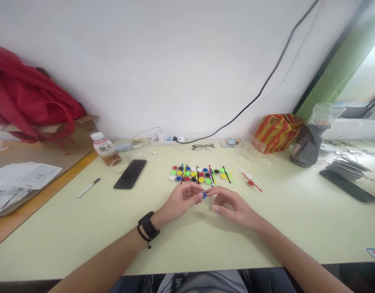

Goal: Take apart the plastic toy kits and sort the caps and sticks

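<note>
My left hand (179, 203) pinches a small blue plastic piece (205, 195) between thumb and fingers, just above the table. The tip of my right index finger meets that piece from the right side. The thumb of my right hand (238, 208) stays apart from its fingers, lower down. Right behind the hands lie rows of small round pieces (201, 180) in red, white, blue, green, yellow and black. Thin arrow-shaped sticks (225, 174) lie among them. Further right are a red arrow stick (257, 187), a red round piece (250, 183) and a white stick (248, 176).
On the left are a black phone (130, 174), a drink bottle (105, 149) and a white pen-like stick (88, 188). Glasses (203, 147) and a power strip (166, 141) sit by the wall. A striped bag (277, 132) and dark phone (347, 186) occupy the right.
</note>
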`<state>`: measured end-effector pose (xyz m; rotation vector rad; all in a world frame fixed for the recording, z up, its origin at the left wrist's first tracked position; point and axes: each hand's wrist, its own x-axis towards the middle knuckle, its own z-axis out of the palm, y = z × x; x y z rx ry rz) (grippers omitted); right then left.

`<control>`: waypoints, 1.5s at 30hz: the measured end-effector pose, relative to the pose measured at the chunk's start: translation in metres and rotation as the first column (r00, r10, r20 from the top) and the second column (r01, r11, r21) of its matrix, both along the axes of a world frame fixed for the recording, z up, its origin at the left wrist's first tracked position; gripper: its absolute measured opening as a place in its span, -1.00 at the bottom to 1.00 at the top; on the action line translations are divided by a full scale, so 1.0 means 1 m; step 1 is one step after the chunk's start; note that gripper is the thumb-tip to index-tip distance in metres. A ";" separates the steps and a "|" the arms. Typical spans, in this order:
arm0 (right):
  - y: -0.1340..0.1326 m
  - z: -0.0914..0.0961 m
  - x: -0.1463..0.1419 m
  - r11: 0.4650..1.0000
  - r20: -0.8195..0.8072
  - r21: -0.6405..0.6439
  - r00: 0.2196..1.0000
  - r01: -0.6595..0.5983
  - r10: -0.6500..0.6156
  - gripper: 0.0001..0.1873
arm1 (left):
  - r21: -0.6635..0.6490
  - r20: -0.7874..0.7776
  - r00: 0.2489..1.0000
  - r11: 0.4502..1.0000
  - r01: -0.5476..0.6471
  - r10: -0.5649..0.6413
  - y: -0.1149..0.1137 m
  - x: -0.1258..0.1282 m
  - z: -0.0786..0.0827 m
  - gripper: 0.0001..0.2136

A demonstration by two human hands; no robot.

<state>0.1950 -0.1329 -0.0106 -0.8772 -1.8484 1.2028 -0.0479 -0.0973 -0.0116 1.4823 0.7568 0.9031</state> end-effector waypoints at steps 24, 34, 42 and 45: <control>0.000 0.009 -0.002 0.996 0.012 -0.079 1.000 0.029 -0.028 -0.60 | -0.005 -0.023 0.999 1.000 -0.026 0.026 0.001 0.000 -0.003 -0.68; 0.000 0.002 -0.006 0.996 0.069 -0.044 0.995 0.081 -0.078 -0.67 | -0.070 -0.008 0.996 0.993 0.091 -0.091 -0.003 0.000 0.002 -0.70; -0.001 -0.004 -0.009 0.999 0.191 -0.013 0.981 0.031 -0.028 -0.66 | -0.112 -0.014 0.977 0.971 0.212 -0.215 -0.007 0.000 0.005 -0.72; -0.002 -0.004 -0.009 1.000 0.209 0.007 0.978 0.015 -0.016 -0.65 | -0.098 -0.021 0.970 0.966 0.240 -0.243 -0.007 0.000 0.005 -0.71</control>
